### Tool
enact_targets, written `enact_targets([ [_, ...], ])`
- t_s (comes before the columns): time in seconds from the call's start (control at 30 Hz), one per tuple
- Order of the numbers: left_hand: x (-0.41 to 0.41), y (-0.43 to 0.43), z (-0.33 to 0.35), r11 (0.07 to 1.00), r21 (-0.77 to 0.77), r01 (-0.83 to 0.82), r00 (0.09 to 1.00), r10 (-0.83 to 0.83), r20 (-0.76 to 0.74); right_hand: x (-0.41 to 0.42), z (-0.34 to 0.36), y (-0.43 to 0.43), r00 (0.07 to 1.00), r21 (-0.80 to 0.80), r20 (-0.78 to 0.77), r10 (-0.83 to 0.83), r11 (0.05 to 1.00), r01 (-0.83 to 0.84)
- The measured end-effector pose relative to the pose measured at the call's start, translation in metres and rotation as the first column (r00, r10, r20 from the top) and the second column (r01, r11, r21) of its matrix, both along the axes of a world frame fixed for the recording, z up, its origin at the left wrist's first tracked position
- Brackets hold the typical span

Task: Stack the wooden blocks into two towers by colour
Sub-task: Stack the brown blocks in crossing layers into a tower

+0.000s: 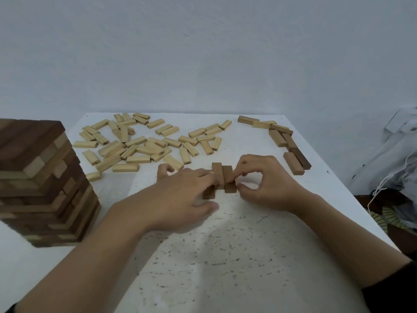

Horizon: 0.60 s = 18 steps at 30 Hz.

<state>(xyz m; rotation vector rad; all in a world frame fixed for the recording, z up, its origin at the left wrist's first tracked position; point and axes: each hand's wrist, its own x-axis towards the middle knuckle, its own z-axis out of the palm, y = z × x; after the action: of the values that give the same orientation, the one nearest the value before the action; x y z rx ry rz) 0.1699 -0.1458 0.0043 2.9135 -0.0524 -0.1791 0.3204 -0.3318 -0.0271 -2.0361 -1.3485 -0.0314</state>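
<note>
Brown blocks [223, 175] are sitting across a lower one, left fingers [200, 173] pressing, right fingers [246, 168] pinching them; an uneven push risks sliding them off.

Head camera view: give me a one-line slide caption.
Left hand and right hand line up brown blocks; pale blocks scattered behind, mixed tower at left.

A block tower [42, 181] stands at the table's [225, 245] left. Behind a central stack [228, 177] lie scattered blocks [144, 143], a block row [286, 141] at right.
</note>
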Motion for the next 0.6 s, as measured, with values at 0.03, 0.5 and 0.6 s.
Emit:
enact_targets([
  [0.03,-0.004,0.002,0.001,1.0,0.012,-0.003,1.0,0.003,0.009,-0.003,0.0,0.001,0.998,-0.001,-0.056,0.027,1.0,-0.027],
  [0.5,-0.056,0.022,-0.004,0.995,-0.028,-0.091,0.983,0.094,0.159,-0.049,0.015,0.037,0.967,-0.154,-0.189,0.173,0.967,-0.203],
  [0.6,-0.062,0.021,-0.009,0.994,-0.042,-0.1,0.978,0.106,0.177,-0.048,0.019,0.039,0.989,-0.228,-0.049,0.138,0.963,-0.145],
])
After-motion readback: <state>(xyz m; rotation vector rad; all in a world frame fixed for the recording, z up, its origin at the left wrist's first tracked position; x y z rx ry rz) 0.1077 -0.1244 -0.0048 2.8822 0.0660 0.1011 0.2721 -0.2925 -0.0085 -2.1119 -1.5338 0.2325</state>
